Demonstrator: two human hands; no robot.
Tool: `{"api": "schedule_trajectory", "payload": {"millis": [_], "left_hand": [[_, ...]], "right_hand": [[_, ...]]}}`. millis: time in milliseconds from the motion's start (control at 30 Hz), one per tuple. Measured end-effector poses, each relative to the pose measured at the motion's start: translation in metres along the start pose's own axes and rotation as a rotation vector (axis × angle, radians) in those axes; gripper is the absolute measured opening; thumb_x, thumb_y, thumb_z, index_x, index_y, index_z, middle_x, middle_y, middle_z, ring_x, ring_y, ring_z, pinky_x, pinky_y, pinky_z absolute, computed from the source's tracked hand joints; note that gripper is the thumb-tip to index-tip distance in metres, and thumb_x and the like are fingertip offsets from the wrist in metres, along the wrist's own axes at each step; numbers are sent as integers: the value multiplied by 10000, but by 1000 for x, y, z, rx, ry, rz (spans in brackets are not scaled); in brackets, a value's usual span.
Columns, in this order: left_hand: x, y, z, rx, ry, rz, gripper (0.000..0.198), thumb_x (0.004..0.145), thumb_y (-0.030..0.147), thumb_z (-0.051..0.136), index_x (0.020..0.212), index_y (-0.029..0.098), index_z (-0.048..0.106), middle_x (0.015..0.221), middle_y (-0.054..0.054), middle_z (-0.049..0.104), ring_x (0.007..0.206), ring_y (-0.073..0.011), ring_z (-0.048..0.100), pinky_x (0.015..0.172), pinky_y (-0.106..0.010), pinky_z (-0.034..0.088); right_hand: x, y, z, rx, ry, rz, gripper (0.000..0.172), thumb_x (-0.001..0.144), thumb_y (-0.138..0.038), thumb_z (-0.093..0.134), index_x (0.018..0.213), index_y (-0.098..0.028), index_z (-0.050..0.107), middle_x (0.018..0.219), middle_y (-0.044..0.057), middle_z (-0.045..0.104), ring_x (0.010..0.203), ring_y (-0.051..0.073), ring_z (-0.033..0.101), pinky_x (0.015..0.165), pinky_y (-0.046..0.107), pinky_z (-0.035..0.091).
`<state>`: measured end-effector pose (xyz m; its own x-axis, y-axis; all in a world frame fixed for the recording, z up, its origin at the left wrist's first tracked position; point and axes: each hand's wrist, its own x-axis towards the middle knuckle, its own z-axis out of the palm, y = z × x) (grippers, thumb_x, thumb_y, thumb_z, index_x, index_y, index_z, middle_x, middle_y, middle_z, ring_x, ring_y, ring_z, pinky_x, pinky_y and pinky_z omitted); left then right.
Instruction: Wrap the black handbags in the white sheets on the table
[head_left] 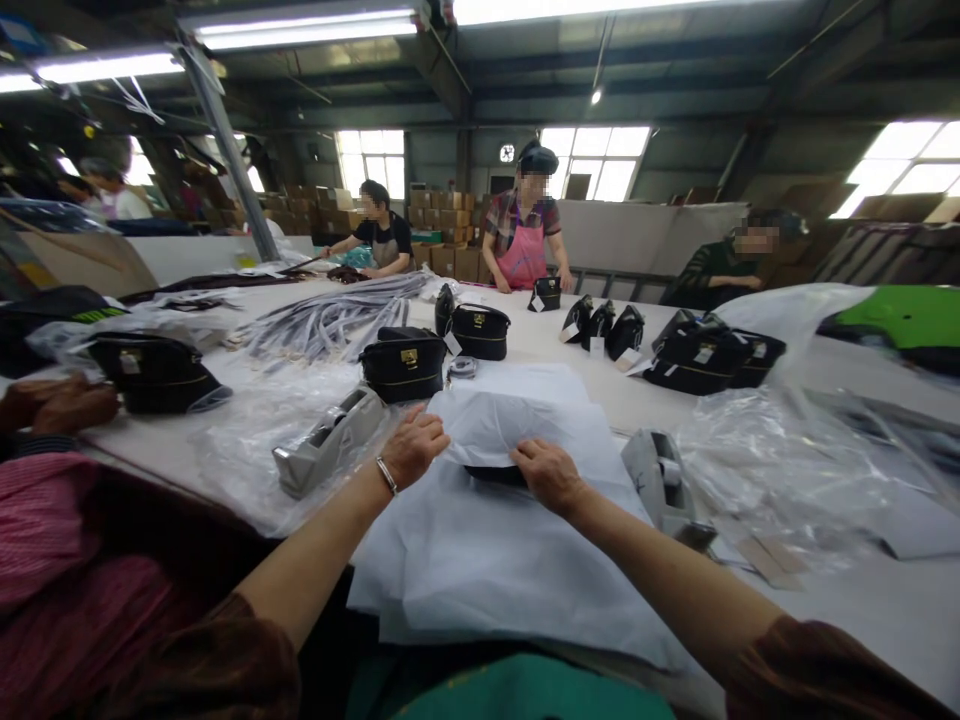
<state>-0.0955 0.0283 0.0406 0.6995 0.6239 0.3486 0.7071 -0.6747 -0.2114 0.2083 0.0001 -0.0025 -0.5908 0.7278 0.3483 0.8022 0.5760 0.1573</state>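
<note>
White tissue paper (pixel 510 560) is spread over the table edge before me, and a sheet of it lies folded over a black item (pixel 495 475) that shows only as a dark strip. My left hand (pixel 415 445), with a bracelet at the wrist, has its fingers closed on the sheet's left edge. At the sheet's front right edge, beside the dark strip, my right hand (pixel 551 473) pinches the paper. Just beyond my left hand stands a black bag (pixel 403 368) with a gold clasp.
Tape dispensers stand left (pixel 330 442) and right (pixel 664 485) of the paper. More black bags (pixel 697 355) sit at the right. Clear plastic (pixel 780 460) and a bundle of grey straps (pixel 337 315) lie on the table. A co-worker's hands (pixel 67 405) are at the left.
</note>
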Motion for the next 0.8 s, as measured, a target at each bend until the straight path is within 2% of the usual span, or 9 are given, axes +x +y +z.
{"api": "schedule_trajectory", "payload": {"millis": [167,300,367,433,467,533,600,667,800], "left_hand": [[-14,12,23,8,-81,3,244,980,161,483,900,218,706,929,-74,676,995,-218,593,1140,-479,323],[-12,19,28,-1,-122,-2,229,956,139,503,858,211,696,906,-74,666,999,-220,594,1140,-480,323],[-9,20,20,-9,-177,-20,173,922,156,554,836,199,699,895,-83,668,1000,-243,598,1129,-520,322],[-3,22,4,-42,-220,-42,107,880,264,644,834,190,707,883,-89,663,964,-264,602,1097,-547,342],[2,24,-5,-73,-214,-49,163,863,345,676,855,187,712,889,-91,660,945,-268,600,1075,-540,363],[16,31,-21,-149,-136,-47,328,864,496,668,947,184,722,946,-101,660,959,-274,593,1042,-501,395],[33,41,-28,-205,-48,-10,410,905,529,615,1098,179,706,1089,-122,661,1080,-292,576,1060,-473,388],[48,53,-19,-226,-50,59,446,919,465,623,1267,188,650,1302,-139,616,1268,-322,507,1129,-489,335],[62,68,23,-230,-237,123,699,858,393,719,1491,226,472,1612,-146,361,1486,-372,294,1183,-549,280]], "right_hand": [[-5,-1,7,7,-9,-25,159,966,-145,562,945,-193,712,909,69,663,853,210,542,749,315,409],[-7,3,8,19,3,-39,164,968,-135,562,906,-186,705,882,59,654,826,200,534,742,309,401],[-7,5,9,23,10,-42,176,967,-127,559,878,-183,699,873,56,652,820,198,531,741,309,396],[-7,5,9,32,13,-49,196,967,-118,549,850,-181,694,860,58,648,813,194,527,740,309,390],[-7,4,9,38,14,-54,206,969,-117,544,840,-180,693,854,59,645,810,193,525,739,309,387],[-6,2,10,48,9,-63,219,973,-122,536,832,-179,693,850,64,642,806,192,524,735,310,383],[-5,-1,12,49,-4,-67,225,977,-129,529,834,-177,695,851,69,644,804,193,529,730,313,382],[-4,-3,13,53,-15,-59,231,983,-135,519,848,-173,703,862,76,654,799,195,537,730,317,387],[-4,-6,17,87,-9,-46,224,994,-150,507,906,-160,714,947,103,676,810,199,552,746,323,402]]}}
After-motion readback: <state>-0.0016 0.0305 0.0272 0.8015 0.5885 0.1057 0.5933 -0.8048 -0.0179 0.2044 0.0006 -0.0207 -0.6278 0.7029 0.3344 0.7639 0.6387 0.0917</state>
